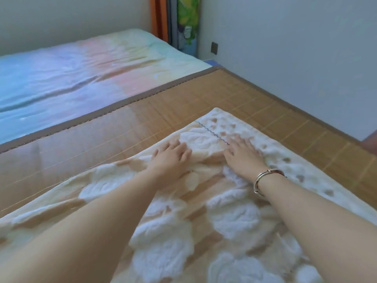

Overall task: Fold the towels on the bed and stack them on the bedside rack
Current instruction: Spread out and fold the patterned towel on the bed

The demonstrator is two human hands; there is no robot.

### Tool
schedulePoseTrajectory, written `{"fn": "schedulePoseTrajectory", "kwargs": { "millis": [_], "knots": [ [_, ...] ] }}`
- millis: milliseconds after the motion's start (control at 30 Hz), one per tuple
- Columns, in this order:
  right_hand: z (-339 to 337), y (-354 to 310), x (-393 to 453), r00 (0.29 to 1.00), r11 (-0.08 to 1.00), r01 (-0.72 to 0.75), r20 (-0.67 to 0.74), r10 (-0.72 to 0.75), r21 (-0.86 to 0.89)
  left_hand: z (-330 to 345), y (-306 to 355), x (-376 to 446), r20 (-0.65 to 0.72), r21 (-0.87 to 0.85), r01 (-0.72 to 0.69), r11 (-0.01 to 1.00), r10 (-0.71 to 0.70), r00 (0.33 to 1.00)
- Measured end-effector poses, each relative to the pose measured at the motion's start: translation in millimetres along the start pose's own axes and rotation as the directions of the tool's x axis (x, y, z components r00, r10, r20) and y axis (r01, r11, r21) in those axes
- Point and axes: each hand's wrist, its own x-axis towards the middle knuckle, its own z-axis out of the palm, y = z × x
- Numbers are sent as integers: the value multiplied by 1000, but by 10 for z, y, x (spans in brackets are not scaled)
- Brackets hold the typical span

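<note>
Bamboo mat (265, 103) on the bed carries the towel (204, 211) — long axis runs from you toward the mat's far right corner. Your left hand (173, 156) and right hand (242, 153) lie flat, fingers spread, gripping nothing — both pressing its far end, right slightly nearer the corner.

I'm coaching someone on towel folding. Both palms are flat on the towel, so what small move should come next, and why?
Probably sweep both hands outward to finish smoothing. The left hand and right hand lie flat, fingers straight, on the cream and tan flower-patterned fluffy towel, which lies spread on the woven bamboo mat with soft ripples still showing near the hands.
</note>
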Motion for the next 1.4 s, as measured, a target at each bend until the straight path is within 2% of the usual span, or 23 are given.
{"fn": "schedulePoseTrajectory", "kwargs": {
  "millis": [233,400,600,733,1000,1100,1200,1400],
  "knots": [
    [-99,229,320,996,991,78,39,-82,105,1,184,568,35,139,140,980,-146,989],
    [-6,453,8,963,946,241,-174,-205,218,87,364,428,-54,184,85,979,-77,996],
    [-7,593,-511,956,948,243,-219,-197,206,367,715,-259,19,127,-87,988,85,996],
    [-49,602,-842,962,956,215,-210,-173,199,408,804,-716,29,114,-120,986,118,993],
    [137,675,-1677,955,964,245,-196,-221,105,507,506,-1730,40,83,-56,995,53,998],
    [130,737,-2057,948,967,252,-212,-237,46,490,498,-2127,58,124,-52,991,45,997],
    [46,770,-2433,951,970,242,-206,-230,36,398,510,-2513,-1,171,-51,984,52,999],
    [-243,1069,-3417,938,963,244,-280,-205,113,318,853,-3465,-94,204,-9,979,28,995]
  ]
}}
